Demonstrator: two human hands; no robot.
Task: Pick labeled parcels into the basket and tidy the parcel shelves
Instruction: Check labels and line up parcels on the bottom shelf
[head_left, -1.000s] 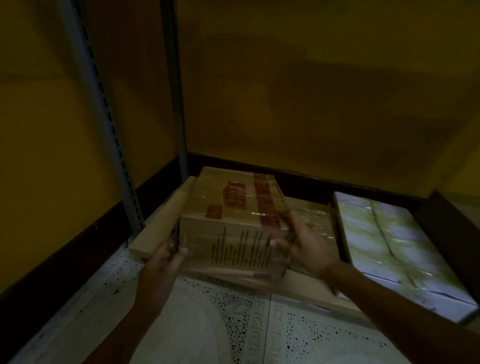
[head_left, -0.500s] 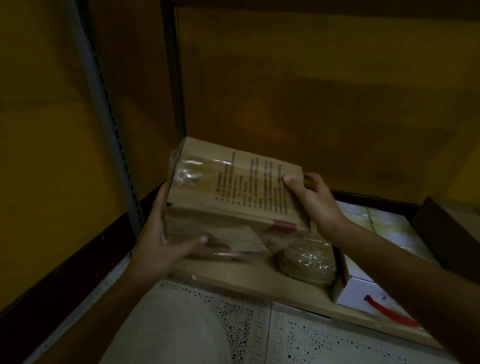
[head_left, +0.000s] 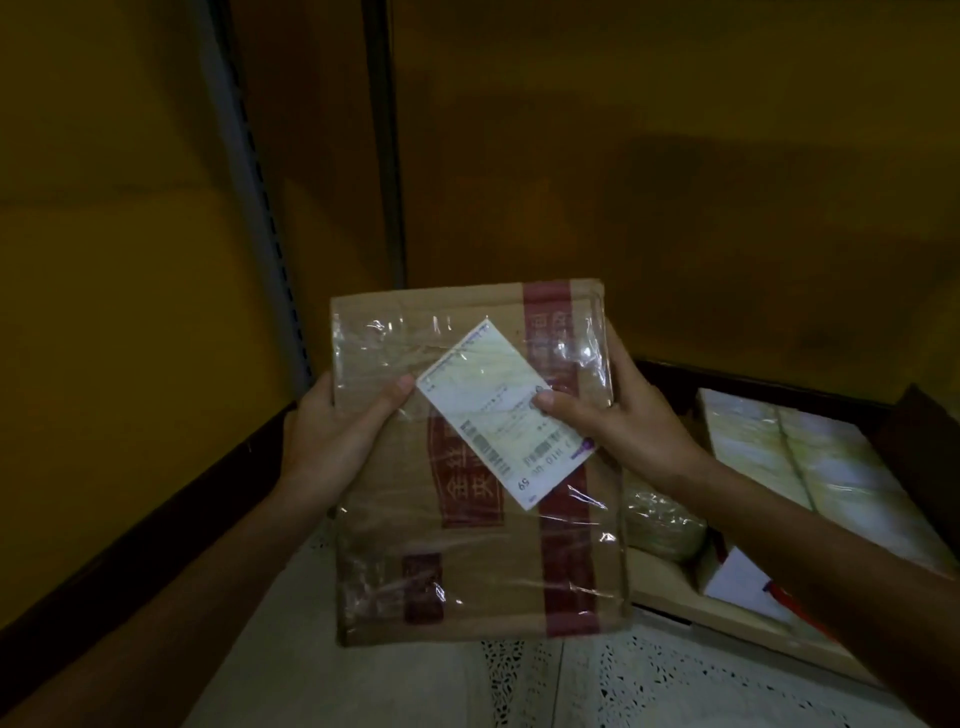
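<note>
Item: cardboard parcel (head_left: 475, 467). Flat rectangular carton, brown board, wrapped in clear film that wrinkles and glints; dark red tape bands with printed characters run along its length. White shipping label (head_left: 501, 410) stuck askew on the upturned face, print legible in part.

Location: held in the air, label face toward the camera, above the patterned floor (head_left: 623, 686) and in front of the near edge of the low wooden shelf board (head_left: 670, 587). No basket in view.

Hold: left hand (head_left: 332, 431) grips the left edge, thumb on the face and touching the label's corner, fingers hidden behind. Right hand (head_left: 618, 415) grips the right edge, thumb pressed on the label's right margin, fingers behind. Both hands closed on the parcel.

Handling, as judged: stiff, keeps its shape; weight probably moderate, since two hands carry it upright without visible strain. Film surface likely slick, so a grip over opposite edges with fingers behind the board looks safest; corners appear slightly crushed and soft.

Adjacent stock: round film-wrapped bundle (head_left: 660, 525) on the shelf board just right of the parcel; pale marbled flat box (head_left: 810, 467) farther right; white packet (head_left: 743, 582) at that box's near end. Grey slotted upright (head_left: 249, 197) at the shelf's left corner; walls yellow, lighting dim.
</note>
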